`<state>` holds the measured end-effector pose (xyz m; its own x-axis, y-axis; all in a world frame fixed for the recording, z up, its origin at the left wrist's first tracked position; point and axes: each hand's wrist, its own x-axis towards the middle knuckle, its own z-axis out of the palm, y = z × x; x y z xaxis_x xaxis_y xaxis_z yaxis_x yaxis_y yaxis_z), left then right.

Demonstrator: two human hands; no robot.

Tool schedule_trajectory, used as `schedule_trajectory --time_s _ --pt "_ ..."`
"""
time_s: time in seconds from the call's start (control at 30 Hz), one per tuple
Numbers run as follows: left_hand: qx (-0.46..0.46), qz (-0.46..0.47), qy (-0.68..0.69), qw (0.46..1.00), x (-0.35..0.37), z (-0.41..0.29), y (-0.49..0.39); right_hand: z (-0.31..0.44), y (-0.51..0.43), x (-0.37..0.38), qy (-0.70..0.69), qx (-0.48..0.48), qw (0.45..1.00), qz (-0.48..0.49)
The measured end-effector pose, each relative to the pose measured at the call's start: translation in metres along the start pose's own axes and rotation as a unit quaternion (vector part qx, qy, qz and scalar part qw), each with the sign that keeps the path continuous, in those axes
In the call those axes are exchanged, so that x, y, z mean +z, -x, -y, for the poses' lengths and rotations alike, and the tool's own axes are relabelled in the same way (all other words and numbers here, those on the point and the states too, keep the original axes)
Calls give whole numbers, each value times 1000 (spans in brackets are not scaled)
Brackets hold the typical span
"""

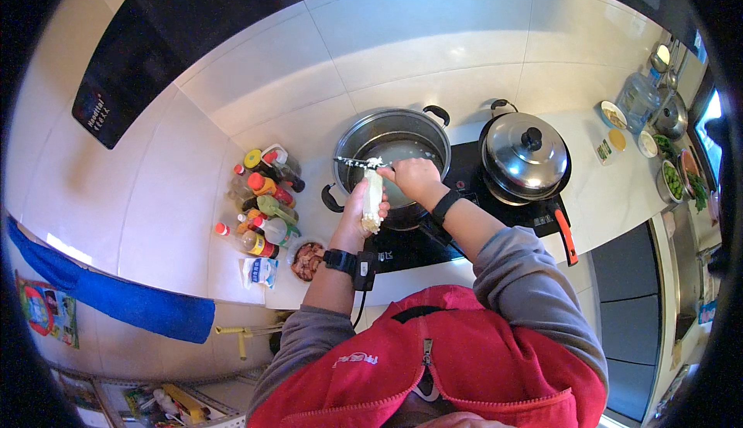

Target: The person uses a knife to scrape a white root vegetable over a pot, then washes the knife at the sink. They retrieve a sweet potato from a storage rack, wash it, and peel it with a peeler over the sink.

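My left hand (355, 210) grips a long, whitish piece of food (373, 196), tilted over the front of a large steel pot (395, 119). Its near end is knobbly and yellowish; whether it is a corn cob or a bundle of mushrooms, I cannot tell. My right hand (415, 178) is closed on a dark-bladed knife (350, 163), its handle hidden in the fist. The blade lies across the far end of the food, with white crumbs clinging to it. Cloudy liquid (400, 149) with a few white bits fills the lower part of the pot.
Right of the pot, a lidded pan (525, 143) with a red handle (564, 236) sits on the black cooktop (395, 254). Several sauce bottles (264, 196), a bowl of dark meat (307, 259) and a white packet (259, 271) crowd the left. Bowls of greens (670, 181) stand far right.
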<state>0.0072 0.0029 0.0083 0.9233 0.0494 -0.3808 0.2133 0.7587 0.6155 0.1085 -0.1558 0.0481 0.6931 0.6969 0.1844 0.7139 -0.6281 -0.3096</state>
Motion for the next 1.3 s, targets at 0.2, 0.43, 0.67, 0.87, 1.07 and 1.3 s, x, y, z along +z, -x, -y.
schedule_trajectory --time_s 0.2,0.43,0.67,0.87,1.07,1.3 --pt "25 -42 11 999 -6 -1 3 -9 5 -3 28 43 997 58" --pt "35 -19 -54 998 6 1 6 -25 -20 1 -74 112 990 47" --pt "47 -98 -127 986 9 0 6 -8 9 -11 -76 -3 997 2" --pt "76 -104 -209 969 13 6 5 6 8 -17 7 5 1000 8" --pt "46 -125 -217 967 7 9 5 5 5 -11 -22 31 998 40" --pt "38 -110 -238 964 18 18 8 -3 -13 -10 -76 112 989 60"
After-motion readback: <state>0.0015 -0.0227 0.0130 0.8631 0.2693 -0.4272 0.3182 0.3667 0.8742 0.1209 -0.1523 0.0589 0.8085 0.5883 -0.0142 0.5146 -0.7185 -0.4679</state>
